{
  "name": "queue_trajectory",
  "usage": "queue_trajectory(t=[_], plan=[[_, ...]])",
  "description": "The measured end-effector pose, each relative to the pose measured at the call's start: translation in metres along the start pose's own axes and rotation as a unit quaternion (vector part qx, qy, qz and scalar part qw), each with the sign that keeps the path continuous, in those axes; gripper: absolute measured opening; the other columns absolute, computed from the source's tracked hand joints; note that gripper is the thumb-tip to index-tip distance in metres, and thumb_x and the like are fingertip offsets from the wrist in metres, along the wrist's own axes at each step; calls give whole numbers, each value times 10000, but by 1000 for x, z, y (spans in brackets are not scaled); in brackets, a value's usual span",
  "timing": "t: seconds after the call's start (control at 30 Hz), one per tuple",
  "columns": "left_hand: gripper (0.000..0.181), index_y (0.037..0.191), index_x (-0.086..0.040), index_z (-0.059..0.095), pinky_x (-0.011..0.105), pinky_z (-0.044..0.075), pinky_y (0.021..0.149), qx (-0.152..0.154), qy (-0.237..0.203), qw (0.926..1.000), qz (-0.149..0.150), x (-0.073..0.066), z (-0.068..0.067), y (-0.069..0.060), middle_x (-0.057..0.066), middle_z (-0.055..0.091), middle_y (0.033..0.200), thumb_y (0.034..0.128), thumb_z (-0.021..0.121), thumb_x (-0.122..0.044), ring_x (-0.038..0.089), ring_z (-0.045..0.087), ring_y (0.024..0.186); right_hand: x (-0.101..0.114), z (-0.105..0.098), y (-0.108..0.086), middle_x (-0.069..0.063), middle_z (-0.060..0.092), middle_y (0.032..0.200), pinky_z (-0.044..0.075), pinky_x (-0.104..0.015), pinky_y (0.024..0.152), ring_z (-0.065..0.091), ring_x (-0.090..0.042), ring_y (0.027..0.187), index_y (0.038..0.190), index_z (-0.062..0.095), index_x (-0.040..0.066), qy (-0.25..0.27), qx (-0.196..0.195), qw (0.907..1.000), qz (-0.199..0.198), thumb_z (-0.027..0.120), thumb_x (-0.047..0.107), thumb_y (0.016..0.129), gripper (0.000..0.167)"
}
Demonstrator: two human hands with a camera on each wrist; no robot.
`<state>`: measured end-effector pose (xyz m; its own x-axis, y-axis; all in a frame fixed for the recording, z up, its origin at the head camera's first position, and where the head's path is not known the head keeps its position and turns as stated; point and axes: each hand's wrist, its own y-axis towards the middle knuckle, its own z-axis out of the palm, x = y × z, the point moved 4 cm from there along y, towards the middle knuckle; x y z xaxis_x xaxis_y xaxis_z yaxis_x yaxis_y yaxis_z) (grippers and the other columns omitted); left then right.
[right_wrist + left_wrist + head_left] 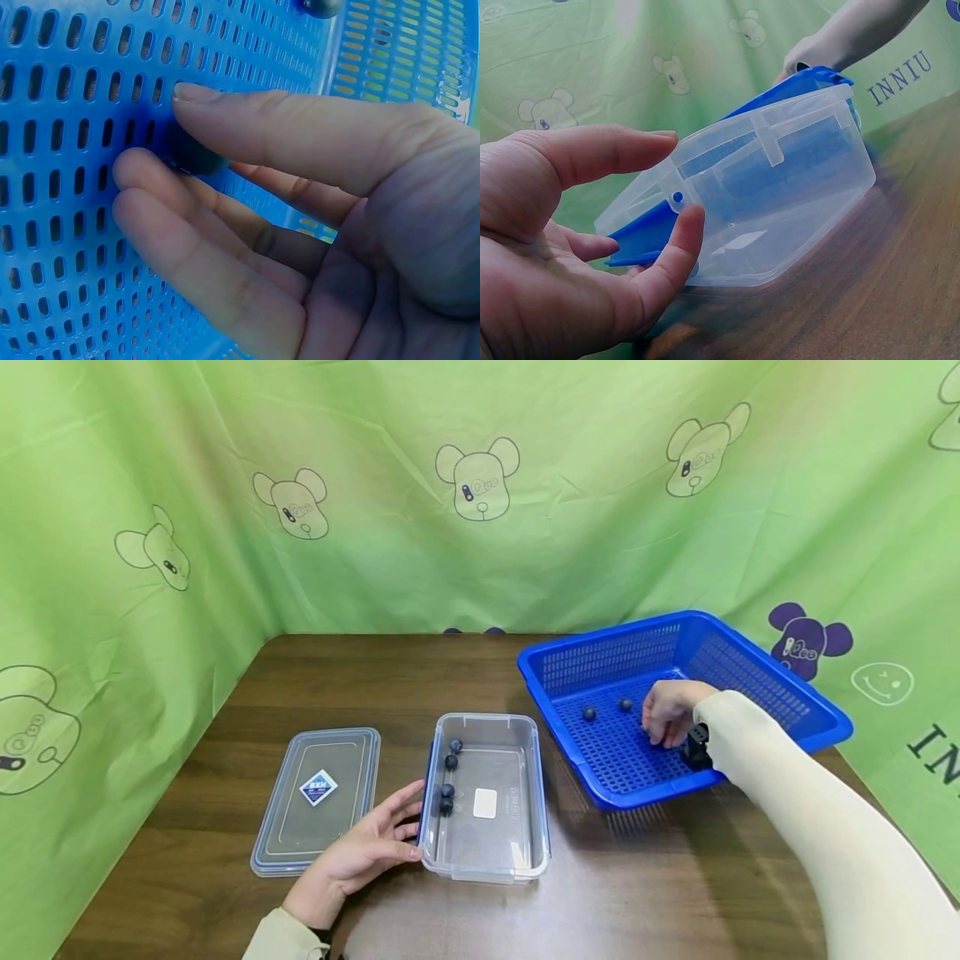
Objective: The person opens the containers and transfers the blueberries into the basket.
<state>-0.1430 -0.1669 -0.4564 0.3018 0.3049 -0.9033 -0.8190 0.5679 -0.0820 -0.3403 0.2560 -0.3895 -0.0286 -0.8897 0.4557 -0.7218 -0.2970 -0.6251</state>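
In the head view, a clear plastic container stands at the middle with several blueberries along its left side. My left hand rests at the container's left side, thumb near its front corner and fingers loosely spread, as the left wrist view also shows. Inside the blue basket, my right hand reaches down to the perforated floor. The right wrist view shows a blueberry between its thumb and fingers, partly hidden by them. Two more blueberries lie on the basket floor, left of that hand.
A clear lid with a blue-edged label lies flat on the wooden table, left of the container. The basket's raised rim stands just right of the container. Green printed fabric hangs behind the table and at both sides.
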Motion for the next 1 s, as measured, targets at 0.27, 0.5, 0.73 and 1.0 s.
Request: queue_trajectory(t=[0.27, 0.5, 0.73, 1.0], plan=[[962, 1578, -13, 71, 304, 517, 889, -11, -6, 10000, 1, -2, 2, 0, 335, 173, 1501, 843, 683, 91, 236, 488, 1190, -2, -5, -3, -99, 690, 754, 589, -340, 640, 672, -183, 649, 972, 648, -62, 271, 32, 9996, 40, 717, -53, 792, 193], [963, 1576, -9, 65, 303, 518, 887, -24, -10, 10000, 10, -2, 1, 0, 337, 162, 1506, 842, 679, 99, 234, 494, 1187, 0, -14, -8, -107, 686, 783, 590, -344, 657, 672, -191, 673, 981, 629, -67, 345, 26, 9994, -81, 715, -34, 812, 193], [969, 1577, -9, 59, 306, 518, 890, -35, 5, 10000, -32, -2, 2, 0, 350, 140, 1511, 842, 681, 96, 242, 489, 1191, 9, -24, -16, -105, 680, 854, 593, -381, 703, 673, -201, 719, 1050, 598, -99, 648, -151, 9968, -449, 693, -3, 868, 226], [971, 1577, -10, 56, 315, 516, 895, -39, 38, 10000, -32, -1, 0, 0, 335, 166, 1506, 843, 683, 93, 240, 489, 1190, 48, -25, -23, -89, 694, 826, 593, -391, 741, 701, -225, 761, 1121, 571, -120, 1529, -294, 9832, -955, 682, 19, 897, 286]])
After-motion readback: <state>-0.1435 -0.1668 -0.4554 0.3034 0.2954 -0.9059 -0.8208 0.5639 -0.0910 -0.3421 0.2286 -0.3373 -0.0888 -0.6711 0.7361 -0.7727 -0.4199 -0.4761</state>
